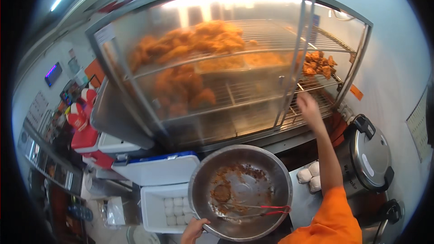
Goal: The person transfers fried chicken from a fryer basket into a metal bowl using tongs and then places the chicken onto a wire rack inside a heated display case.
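Note:
A large steel mixing bowl (195, 185) with orange-brown crumbs and sauce smears sits low in the middle, slightly tilted. My left hand (195, 229) is closed on its near-left rim, thumb over the edge. Red-handled metal tongs (271, 210) lie inside the bowl, their handles near its right rim. Beyond it stands a lit glass food warmer (217, 147) with wire shelves. My right hand (308, 106) is at its right-hand opening, fingers curled at the edge of the sliding glass door (288, 95). Pieces of fried chicken (318, 64) lie on the shelf above that hand.
More fried chicken (194, 40) is heaped behind the glass. Left of the bowl, an open white cooler (149, 208) holds several round white bundles. Three similar white bundles (315, 183) sit on the counter beside a large steel rice cooker (370, 153) at right. Red containers (83, 138) stand at left.

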Demonstrator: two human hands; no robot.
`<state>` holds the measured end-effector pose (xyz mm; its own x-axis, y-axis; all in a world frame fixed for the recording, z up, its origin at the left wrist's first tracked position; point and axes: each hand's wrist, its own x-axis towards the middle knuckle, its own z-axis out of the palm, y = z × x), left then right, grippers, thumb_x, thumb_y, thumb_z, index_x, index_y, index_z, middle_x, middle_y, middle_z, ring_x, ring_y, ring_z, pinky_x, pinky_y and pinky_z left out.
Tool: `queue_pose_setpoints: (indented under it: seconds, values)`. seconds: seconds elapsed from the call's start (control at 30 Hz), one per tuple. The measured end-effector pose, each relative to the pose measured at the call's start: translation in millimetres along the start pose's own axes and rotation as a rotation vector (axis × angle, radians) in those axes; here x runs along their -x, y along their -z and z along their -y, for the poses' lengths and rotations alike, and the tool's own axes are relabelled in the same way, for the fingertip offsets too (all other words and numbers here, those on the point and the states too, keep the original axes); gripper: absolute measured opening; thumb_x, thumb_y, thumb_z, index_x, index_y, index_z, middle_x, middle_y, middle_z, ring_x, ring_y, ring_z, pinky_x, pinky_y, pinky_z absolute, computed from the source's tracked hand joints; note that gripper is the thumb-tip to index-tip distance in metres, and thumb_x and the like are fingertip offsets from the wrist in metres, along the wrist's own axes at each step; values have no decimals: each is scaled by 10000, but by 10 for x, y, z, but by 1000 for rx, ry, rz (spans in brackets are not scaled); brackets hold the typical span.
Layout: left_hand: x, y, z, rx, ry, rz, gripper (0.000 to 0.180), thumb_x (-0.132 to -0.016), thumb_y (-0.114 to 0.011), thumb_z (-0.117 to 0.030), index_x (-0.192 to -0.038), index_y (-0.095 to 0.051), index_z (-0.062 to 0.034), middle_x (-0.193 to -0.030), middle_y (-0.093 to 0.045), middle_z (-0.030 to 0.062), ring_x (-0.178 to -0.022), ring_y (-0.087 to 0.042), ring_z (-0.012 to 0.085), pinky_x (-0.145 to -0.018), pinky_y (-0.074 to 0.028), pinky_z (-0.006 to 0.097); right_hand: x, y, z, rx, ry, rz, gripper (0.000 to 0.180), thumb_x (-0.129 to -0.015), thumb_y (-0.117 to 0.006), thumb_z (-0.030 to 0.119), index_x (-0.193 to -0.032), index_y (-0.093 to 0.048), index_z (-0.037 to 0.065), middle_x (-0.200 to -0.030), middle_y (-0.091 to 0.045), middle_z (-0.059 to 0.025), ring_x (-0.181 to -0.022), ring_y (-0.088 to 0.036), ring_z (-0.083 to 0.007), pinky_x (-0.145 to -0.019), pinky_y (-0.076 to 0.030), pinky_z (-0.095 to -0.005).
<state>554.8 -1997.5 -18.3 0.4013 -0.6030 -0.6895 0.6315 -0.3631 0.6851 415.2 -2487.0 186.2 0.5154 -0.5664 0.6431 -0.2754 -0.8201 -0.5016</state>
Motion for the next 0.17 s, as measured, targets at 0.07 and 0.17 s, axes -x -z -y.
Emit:
queue_pose_setpoints:
  seconds: [0.07,0.17]
  values:
    - [111,181,165,86,-67,-64,344,-692,-601,0,-1031,-548,24,-908,-596,86,-753,-562,142,-631,-441,250,-523,-287,-491,-339,-85,-55,428,-896,-546,270,-1245,-477,33,-1093,-597,-140,-1028,-564,-257,-859,-432,-363]
    - [304,481,571,234,-344,-120,635,-686,-606,4,-1284,-391,17,-1145,-531,111,-1031,-524,178,-770,-444,197,-768,-439,-716,-773,-217,243,559,-867,-588,358,-1335,-411,110,-1253,-513,-156,-1178,-480,-211,-987,-358,-309]
